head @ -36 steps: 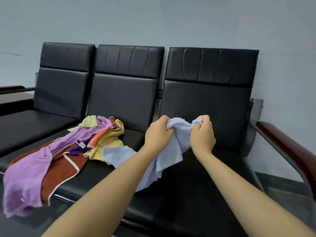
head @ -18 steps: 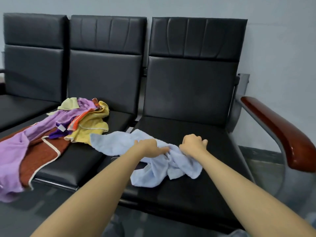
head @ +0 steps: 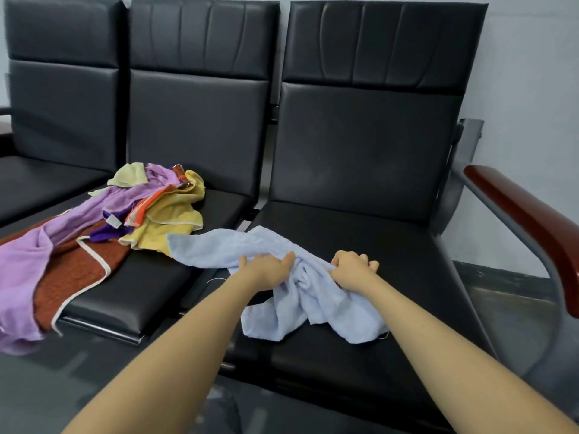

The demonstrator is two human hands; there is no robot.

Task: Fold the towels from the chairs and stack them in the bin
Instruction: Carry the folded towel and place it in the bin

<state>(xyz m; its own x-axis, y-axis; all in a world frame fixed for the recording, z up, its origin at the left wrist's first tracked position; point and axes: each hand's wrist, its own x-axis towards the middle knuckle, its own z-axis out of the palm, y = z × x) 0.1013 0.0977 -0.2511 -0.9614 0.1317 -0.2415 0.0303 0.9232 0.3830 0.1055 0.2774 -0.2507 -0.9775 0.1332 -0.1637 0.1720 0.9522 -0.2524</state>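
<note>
The light blue towel (head: 300, 286) lay crumpled on the seat of the right-hand chair (head: 360, 239), one corner spread out leftward across the gap onto the edge of the middle chair (head: 194, 136). The person's left hand (head: 266, 270) rested on top of the bunched cloth with its fingers bent over a fold and the thumb out to the side, gripping the fabric. The right hand (head: 354, 267) was closed into a fist just beside it, knuckles up, with a ridge of the towel gathered inside the curled fingers. Both forearms reached in from the bottom of the view.

On the middle seat lay a loose heap of other towels: a yellow towel (head: 169, 220) touching the blue one's corner, a lilac towel (head: 28, 264) trailing over the front edge, and a rust-red towel (head: 72, 277) with pale trim beneath it (an orange strip and a dark purple scrap showed between them). A reddish wooden armrest (head: 529, 220) stood at the far right.
</note>
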